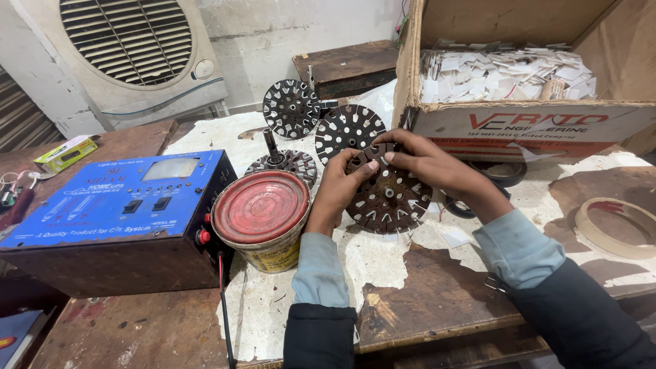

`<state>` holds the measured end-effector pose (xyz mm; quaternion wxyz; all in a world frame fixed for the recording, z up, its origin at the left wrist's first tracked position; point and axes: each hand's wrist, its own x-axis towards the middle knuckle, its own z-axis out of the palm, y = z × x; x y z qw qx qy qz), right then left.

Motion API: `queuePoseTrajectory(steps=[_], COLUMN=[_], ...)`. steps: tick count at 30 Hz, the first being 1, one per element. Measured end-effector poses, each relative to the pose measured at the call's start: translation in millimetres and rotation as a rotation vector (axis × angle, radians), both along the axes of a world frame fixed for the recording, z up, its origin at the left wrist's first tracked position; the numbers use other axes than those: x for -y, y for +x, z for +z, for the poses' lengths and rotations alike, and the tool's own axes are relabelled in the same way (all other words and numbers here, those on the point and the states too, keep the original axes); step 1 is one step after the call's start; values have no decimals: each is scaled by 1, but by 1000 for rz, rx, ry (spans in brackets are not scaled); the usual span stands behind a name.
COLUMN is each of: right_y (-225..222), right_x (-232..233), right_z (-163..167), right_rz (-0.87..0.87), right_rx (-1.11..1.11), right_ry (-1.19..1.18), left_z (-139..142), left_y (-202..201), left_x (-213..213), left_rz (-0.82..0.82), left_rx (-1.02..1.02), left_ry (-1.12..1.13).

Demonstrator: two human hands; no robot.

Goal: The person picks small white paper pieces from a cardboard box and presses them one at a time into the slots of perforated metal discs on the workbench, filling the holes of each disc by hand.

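Both hands, left hand (342, 184) and right hand (427, 160), pinch the slotted stator core (388, 195) at its top rim, tilted on the table (424, 294), slots facing up for access.

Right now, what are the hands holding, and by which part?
Both the left hand and right hand grip the slotted round metal core at its upper rim, tilted up off the table.
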<state>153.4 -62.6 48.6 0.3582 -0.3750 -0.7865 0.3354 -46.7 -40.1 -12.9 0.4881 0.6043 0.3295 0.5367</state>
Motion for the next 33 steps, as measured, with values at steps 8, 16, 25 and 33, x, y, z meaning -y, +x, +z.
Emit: queuePoseTrajectory(steps=[8, 16, 25, 33], right_y=[31, 48, 22, 20], right_x=[-15, -25, -6, -9], right_z=[-2, -20, -17, -12], right_rz=[-489, -388, -323, -442], right_rx=[52, 774, 895, 903], right_ry=[-206, -201, -37, -50], left_z=[2, -1, 1, 11], left_y=[0, -3, -6, -4], left_x=[1, -5, -5, 3], left_rz=[237, 512, 620, 683], left_rx=[-68, -20, -48, -116], left_ry=[17, 165, 274, 320])
